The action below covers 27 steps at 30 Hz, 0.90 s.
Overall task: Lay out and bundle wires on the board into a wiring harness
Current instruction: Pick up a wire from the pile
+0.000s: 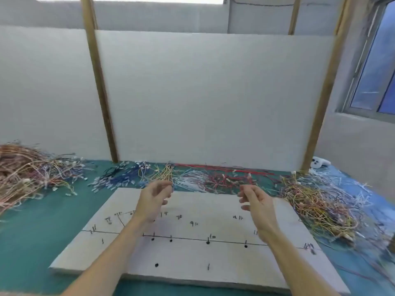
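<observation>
A pale grey board [213, 259] lies flat on the green table, marked with black lines, numbers and dots. Both my hands hover above its far half, palms facing each other. My left hand [152, 199] has loosely curled fingers, its tips close to the yellow wires [165, 174]; whether it pinches a strand is unclear. My right hand [256, 201] also has relaxed, curled fingers and holds nothing. Behind the board lie sorted piles: blue wires [119, 178], white wires [188, 178] and red wires [226, 178].
A big tangle of orange and mixed wires [27, 174] fills the left of the table. Another mixed tangle [320, 206] lies right of the board. White panels on wooden posts [100, 92] stand behind. A white device [319, 163] sits at the far right.
</observation>
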Available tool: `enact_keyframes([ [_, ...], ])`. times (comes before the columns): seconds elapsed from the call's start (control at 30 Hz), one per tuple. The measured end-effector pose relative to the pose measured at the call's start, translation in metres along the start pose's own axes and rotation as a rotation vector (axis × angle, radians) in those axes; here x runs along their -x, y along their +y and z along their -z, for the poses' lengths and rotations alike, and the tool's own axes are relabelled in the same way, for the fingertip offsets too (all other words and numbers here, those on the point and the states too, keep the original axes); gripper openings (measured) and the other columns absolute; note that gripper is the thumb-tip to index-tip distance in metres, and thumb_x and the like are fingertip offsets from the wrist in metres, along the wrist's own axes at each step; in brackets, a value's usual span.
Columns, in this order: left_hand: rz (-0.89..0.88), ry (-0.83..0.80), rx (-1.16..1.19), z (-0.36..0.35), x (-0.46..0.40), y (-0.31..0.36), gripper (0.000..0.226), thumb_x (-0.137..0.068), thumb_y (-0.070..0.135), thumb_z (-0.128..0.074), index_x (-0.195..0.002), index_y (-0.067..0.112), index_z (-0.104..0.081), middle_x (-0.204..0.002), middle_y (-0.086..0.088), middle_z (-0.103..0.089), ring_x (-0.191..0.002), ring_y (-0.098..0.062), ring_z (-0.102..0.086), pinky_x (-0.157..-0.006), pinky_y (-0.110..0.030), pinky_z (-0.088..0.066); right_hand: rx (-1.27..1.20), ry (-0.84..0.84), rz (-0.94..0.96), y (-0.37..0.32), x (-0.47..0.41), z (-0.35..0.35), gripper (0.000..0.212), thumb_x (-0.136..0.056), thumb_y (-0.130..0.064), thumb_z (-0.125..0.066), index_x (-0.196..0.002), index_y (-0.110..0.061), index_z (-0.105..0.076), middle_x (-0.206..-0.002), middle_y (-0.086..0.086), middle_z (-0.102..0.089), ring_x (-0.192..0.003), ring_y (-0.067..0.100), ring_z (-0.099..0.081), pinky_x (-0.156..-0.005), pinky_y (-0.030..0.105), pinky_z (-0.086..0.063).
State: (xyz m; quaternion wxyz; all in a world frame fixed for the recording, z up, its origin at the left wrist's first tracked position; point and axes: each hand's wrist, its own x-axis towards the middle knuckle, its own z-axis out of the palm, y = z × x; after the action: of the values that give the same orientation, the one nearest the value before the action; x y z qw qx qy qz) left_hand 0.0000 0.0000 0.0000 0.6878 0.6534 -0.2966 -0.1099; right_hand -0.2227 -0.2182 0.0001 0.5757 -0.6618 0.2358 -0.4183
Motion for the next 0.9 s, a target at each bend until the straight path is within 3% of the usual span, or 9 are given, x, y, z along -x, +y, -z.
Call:
enact_keyframes([
  [0.1,0.076,0.040,0.028,0.007,0.004,-0.007,0.013,-0.100,0.013,-0.065,-0.109,0.016,-0.073,-0.092,-0.001,-0.076,-0.091,-0.022,-0.068,-0.079,-0.040,-0.057,0.012,-0.003,-0.044,0.008,0.007,-0.004,0.023,-0.103,-0.031,-0.056,-0.099,-0.017,-0.074,-0.086,0.000,-0.073,-0.080,0.014,-0.066,-0.072,0.036,-0.055],
  [0.23,0.166,0.038,0.108,0.018,-0.007,-0.006,0.016,-0.101,0.018,-0.064,-0.113,0.014,-0.072,-0.100,-0.007,-0.077,-0.093,-0.022,-0.070,-0.085,-0.044,-0.058,0.023,0.007,-0.072,0.013,0.007,-0.006,0.023,-0.102,-0.033,-0.057,-0.098,-0.017,-0.074,-0.088,0.004,-0.073,-0.078,0.013,-0.067,-0.071,0.034,-0.056],
  [0.43,0.173,-0.007,0.053,0.025,-0.008,-0.023,0.015,-0.101,0.019,-0.063,-0.105,0.011,-0.075,-0.094,-0.008,-0.078,-0.085,-0.021,-0.071,-0.077,-0.036,-0.056,-0.036,0.102,-0.104,0.025,0.004,-0.002,0.025,-0.100,-0.036,-0.059,-0.095,-0.018,-0.076,-0.092,0.009,-0.076,-0.079,0.017,-0.071,-0.070,0.035,-0.061],
  [0.7,0.161,-0.043,-0.100,0.020,-0.007,-0.027,0.013,-0.101,0.007,-0.062,-0.103,0.011,-0.074,-0.086,-0.006,-0.076,-0.077,-0.016,-0.069,-0.072,-0.025,-0.054,0.080,0.110,-0.107,0.024,0.007,-0.006,0.035,-0.093,-0.047,-0.059,-0.092,-0.016,-0.075,-0.086,0.005,-0.077,-0.085,0.023,-0.072,-0.075,0.039,-0.058],
  [0.9,0.244,-0.055,-0.168,0.019,-0.009,-0.024,0.012,-0.099,0.008,-0.065,-0.103,0.014,-0.074,-0.097,-0.007,-0.077,-0.086,-0.016,-0.070,-0.082,-0.025,-0.057,0.090,0.107,-0.133,0.025,0.007,-0.007,0.048,-0.104,-0.048,-0.045,-0.093,-0.011,-0.075,-0.085,0.007,-0.078,-0.079,0.023,-0.073,-0.074,0.038,-0.056],
])
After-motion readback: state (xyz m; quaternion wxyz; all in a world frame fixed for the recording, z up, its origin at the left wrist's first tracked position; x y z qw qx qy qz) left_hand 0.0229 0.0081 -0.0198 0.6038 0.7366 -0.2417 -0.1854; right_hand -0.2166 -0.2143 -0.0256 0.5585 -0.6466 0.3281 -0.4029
